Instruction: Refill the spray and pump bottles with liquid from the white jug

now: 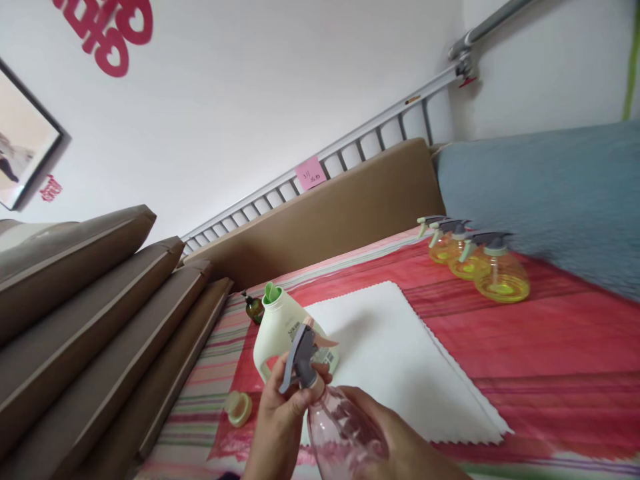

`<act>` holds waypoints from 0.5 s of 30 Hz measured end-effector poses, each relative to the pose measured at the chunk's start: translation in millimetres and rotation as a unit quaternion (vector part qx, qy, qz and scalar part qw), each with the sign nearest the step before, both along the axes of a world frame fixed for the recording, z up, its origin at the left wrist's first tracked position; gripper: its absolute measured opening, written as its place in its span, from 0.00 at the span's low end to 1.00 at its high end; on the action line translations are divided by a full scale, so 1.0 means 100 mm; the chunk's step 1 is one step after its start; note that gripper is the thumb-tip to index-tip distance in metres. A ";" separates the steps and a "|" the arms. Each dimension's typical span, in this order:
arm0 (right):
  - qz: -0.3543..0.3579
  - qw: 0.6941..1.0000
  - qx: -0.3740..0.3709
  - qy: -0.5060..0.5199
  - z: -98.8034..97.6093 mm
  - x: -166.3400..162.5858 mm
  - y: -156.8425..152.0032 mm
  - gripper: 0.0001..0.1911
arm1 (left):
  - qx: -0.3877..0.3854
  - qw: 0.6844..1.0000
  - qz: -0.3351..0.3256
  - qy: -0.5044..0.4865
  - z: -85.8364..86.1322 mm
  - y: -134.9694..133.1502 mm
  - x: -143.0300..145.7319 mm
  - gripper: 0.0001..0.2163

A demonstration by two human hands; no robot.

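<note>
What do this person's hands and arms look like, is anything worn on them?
Both are bare. The left hand and the right hand show no gloves, rings, watch or bracelet in the part that is visible. No sleeve reaches the wrists; the forearms run out of the bottom edge uncovered, so anything worn higher up cannot be seen. The nails are short and unpainted where they show.

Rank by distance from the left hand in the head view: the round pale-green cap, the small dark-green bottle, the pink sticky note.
From the left hand:
1. Round pale-green cap, just left of it.
2. Small dark-green bottle, behind the jug.
3. Pink sticky note, up on the rail.
</note>
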State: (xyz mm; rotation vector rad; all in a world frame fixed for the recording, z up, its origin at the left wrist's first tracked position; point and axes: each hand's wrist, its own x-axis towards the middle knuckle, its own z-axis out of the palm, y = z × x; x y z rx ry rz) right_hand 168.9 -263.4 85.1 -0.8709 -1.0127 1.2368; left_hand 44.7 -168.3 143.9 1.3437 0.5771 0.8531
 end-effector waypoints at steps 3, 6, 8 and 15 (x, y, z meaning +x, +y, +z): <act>0.079 0.993 0.035 0.079 -0.01 0.03 0.00 0.39 | -0.022 0.998 -0.054 -0.013 0.02 0.01 -0.03 0.19; 0.091 0.992 0.045 0.081 -0.03 0.08 0.00 0.40 | -0.045 0.997 -0.050 -0.029 0.01 -0.02 -0.03 0.17; 0.094 0.992 0.044 0.070 -0.04 0.12 -0.01 0.40 | -0.056 0.997 -0.049 -0.028 -0.01 -0.04 -0.05 0.18; 0.163 0.977 0.023 0.133 -0.11 0.10 -0.02 0.42 | -0.064 0.992 -0.105 0.003 0.02 -0.08 -0.12 0.19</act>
